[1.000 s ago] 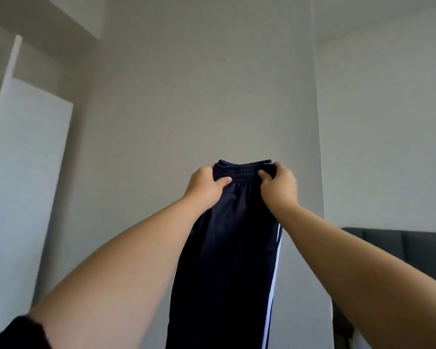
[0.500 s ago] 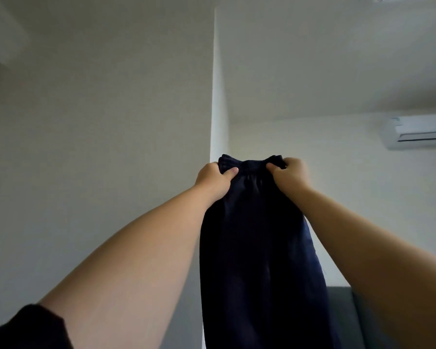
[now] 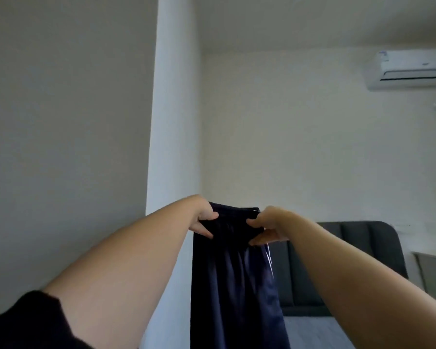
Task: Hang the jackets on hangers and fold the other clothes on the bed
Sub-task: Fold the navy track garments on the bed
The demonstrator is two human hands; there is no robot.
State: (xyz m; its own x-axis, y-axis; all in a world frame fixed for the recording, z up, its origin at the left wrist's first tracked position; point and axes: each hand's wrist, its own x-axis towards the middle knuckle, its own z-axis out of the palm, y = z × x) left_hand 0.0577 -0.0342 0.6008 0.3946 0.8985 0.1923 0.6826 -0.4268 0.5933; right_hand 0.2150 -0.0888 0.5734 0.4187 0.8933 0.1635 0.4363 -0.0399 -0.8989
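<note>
Out in front of the person, raised at arm's length before the white wall corner (image 3: 174,122), a pair of dark navy trousers (image 3: 234,285) hangs by its waistband (image 3: 233,213). The left hand (image 3: 203,219) pinches the left end of the band between thumb and fingers. The right hand (image 3: 267,226) pinches the right end the same way. Both hands are closed on the fabric, a little apart, with the gathered elastic band spanning the gap between them. The cloth looks smooth and faintly shiny. It falls in long soft folds past the bottom of view, with a thin white stripe (image 3: 269,258) down its right side. A black sleeve (image 3: 23,323) covers the left upper arm. Far right, behind the trousers, stands a dark grey padded headboard (image 3: 350,248) with upright channels. Pale grey bedding (image 3: 312,331) lies below it, and a white air conditioner (image 3: 410,69) is mounted high on the wall.
</note>
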